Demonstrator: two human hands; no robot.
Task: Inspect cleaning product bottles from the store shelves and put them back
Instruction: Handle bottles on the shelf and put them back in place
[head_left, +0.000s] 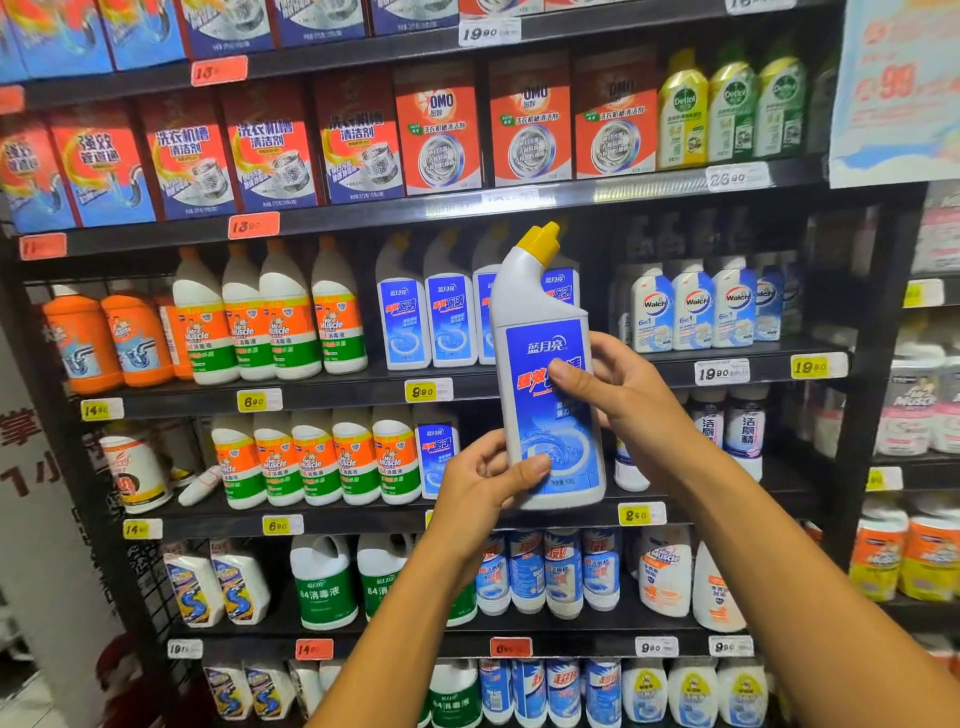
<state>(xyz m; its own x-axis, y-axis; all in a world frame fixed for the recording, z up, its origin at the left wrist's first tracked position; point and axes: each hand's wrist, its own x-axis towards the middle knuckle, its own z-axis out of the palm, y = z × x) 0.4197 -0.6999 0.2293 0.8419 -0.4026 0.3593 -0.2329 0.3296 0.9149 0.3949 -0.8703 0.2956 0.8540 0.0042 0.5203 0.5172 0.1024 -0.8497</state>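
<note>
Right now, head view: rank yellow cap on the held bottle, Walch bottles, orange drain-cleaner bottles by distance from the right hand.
1. Yellow cap: just above the right hand, up-left.
2. Walch bottles: same shelf level, right, behind.
3. Orange drain-cleaner bottles: far left end.

Light was bright and even, from overhead. Glare streaked the shelf edge (649, 189) under the boxes. The dark gap right of the bottle (545, 374) lay in shadow. Wide-angle distortion bent the shelves at the edges, and the corners were smeared, the poster (898, 88) blurred.
</note>
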